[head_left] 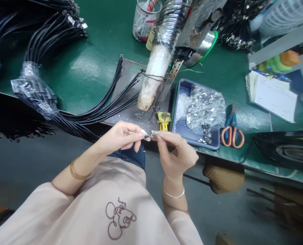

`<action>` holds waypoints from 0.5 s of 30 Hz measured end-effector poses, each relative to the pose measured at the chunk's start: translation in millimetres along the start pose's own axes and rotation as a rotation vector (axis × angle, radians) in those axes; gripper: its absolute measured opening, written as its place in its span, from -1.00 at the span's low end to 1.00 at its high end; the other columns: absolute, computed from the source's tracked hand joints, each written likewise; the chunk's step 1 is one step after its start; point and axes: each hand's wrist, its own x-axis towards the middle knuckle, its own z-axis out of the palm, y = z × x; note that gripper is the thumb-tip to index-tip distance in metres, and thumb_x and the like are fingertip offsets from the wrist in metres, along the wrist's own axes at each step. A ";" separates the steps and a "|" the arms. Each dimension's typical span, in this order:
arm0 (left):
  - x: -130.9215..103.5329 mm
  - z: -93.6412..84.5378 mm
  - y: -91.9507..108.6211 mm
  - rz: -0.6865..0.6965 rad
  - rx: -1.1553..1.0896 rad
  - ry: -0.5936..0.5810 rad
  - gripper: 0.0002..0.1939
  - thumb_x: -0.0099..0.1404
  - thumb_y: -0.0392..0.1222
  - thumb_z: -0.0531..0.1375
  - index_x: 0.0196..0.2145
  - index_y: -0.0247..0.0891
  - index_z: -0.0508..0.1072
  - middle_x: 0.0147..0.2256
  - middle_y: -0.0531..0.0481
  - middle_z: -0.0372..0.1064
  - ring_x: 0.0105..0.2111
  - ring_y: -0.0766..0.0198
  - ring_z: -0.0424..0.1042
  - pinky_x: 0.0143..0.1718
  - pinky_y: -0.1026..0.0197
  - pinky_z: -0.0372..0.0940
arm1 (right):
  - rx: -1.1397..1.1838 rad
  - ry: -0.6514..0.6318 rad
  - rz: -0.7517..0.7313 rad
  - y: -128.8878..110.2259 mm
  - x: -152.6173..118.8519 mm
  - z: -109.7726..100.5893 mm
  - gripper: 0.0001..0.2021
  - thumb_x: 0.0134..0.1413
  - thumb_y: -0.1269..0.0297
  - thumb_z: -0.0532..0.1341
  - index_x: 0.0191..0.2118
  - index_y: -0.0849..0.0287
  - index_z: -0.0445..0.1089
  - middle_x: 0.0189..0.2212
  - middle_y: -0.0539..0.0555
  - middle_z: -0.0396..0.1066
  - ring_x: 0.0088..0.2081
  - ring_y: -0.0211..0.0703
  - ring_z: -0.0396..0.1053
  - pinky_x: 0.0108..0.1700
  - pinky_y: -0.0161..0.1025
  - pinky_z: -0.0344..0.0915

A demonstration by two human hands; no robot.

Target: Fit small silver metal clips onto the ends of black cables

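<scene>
My left hand (pixel 126 136) pinches the end of a black cable (pixel 146 136) between thumb and fingertips, just off the bench's front edge. From the other side my right hand (pixel 175 149) closes its thumb and forefinger on a small metal piece (pixel 153 135) at the cable's tip; its exact kind is too small to make out. A bundle of black cables (pixel 97 115) fans over a dark plate left of my hands. Above them, a soldering iron (pixel 166 85) points down beside a white-and-foil-wrapped tube (pixel 154 68). A yellow clip (pixel 163 119) sits close beyond my right fingers.
A blue tray (pixel 175 126) holds a plastic bag (pixel 205 105) of small metal parts. Orange-handled scissors (pixel 232 131) lie right of it. Farther back are a solder spool (pixel 205 47), a mesh cup (pixel 143 20) and papers (pixel 274 95). Wrapped cable bundles (pixel 36 88) cover the left.
</scene>
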 end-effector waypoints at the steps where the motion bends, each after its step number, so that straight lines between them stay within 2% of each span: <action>1: -0.4 -0.6 -0.6 0.004 -0.021 0.018 -0.66 0.31 -0.03 0.29 -0.48 -0.35 0.45 -0.61 0.02 0.42 -0.73 0.54 0.02 -0.71 0.38 -0.13 | -0.011 0.032 0.035 -0.6 -2.5 -2.1 -0.86 0.21 0.46 0.31 -0.18 0.07 0.48 -0.43 -0.07 0.61 -0.51 -0.25 0.56 -0.45 -0.34 0.48; 4: -1.3 0.4 -3.1 0.022 -0.047 0.061 -0.69 0.28 0.00 0.31 -0.37 -0.36 0.51 -0.59 0.03 0.44 -0.71 0.53 0.03 -0.70 0.38 -0.12 | -0.071 0.073 0.064 -4.5 -4.9 -7.5 -0.90 0.29 0.37 0.26 -0.16 0.04 0.51 -0.53 -0.11 0.55 -0.66 -0.31 0.41 -0.59 -0.36 0.33; 8: -1.8 1.3 -5.9 0.041 -0.035 0.017 -0.66 0.28 0.01 0.31 -0.42 -0.36 0.50 -0.58 0.02 0.43 -0.69 0.52 0.06 -0.68 0.37 -0.07 | -0.205 -0.170 -0.117 -10.2 2.0 -3.9 -0.90 0.25 0.37 0.30 -0.14 0.06 0.52 -0.46 -0.07 0.60 -0.59 -0.34 0.45 -0.44 -0.39 0.38; 10: -2.2 0.8 -7.9 0.046 -0.032 0.011 -0.66 0.28 0.01 0.31 -0.45 -0.35 0.48 -0.59 0.03 0.41 -0.69 0.52 0.06 -0.67 0.37 -0.07 | -0.199 -0.232 -0.157 -10.4 4.5 0.6 -0.93 0.27 0.39 0.28 -0.17 0.09 0.50 -0.47 -0.07 0.59 -0.56 -0.35 0.46 -0.41 -0.41 0.37; 12: -3.0 0.8 -10.5 0.051 -0.039 0.036 -0.67 0.27 0.01 0.32 -0.42 -0.36 0.50 -0.61 0.06 0.38 -0.68 0.52 0.05 -0.67 0.38 -0.08 | -0.145 -0.202 -0.070 -9.4 4.2 3.0 -0.94 0.29 0.40 0.25 -0.22 0.11 0.46 -0.50 -0.09 0.55 -0.59 -0.37 0.41 -0.48 -0.42 0.32; 15: -4.3 2.3 -13.9 0.067 -0.073 0.088 -0.66 0.25 0.02 0.34 -0.35 -0.37 0.53 -0.62 0.08 0.36 -0.68 0.53 0.02 -0.66 0.38 -0.11 | -0.041 -0.081 0.162 -8.8 1.9 1.0 -0.94 0.30 0.35 0.23 -0.25 0.10 0.42 -0.56 -0.15 0.43 -0.67 -0.40 0.29 -0.60 -0.44 0.22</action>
